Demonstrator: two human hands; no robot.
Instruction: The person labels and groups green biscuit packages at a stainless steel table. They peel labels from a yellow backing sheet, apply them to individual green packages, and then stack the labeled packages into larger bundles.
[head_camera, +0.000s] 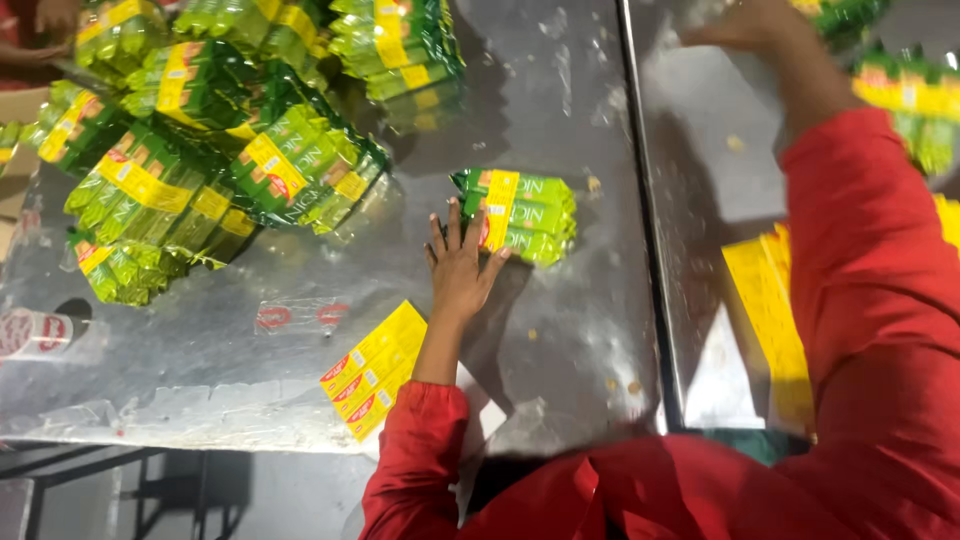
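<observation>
At far left, heap of green-and-yellow packets (200, 150) lay on steel worktop (560, 340), well apart from hands. Below, yellow printed strips (375, 370) lay at worktop's near edge, just beside left forearm in red sleeve. Left hand (462, 268) rested flat, fingers spread, grasping nothing, fingertips touching lone bundle of green packets (520, 215). Right hand (745, 25) reached far across worktop toward more green packets (910, 100); grip blurred, cannot tell. Yellow sheets (765, 310) lay beside right arm.

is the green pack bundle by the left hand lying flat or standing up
Lying flat: the green pack bundle rests broadside on the metal table, left hand fingers against its edge.
</observation>
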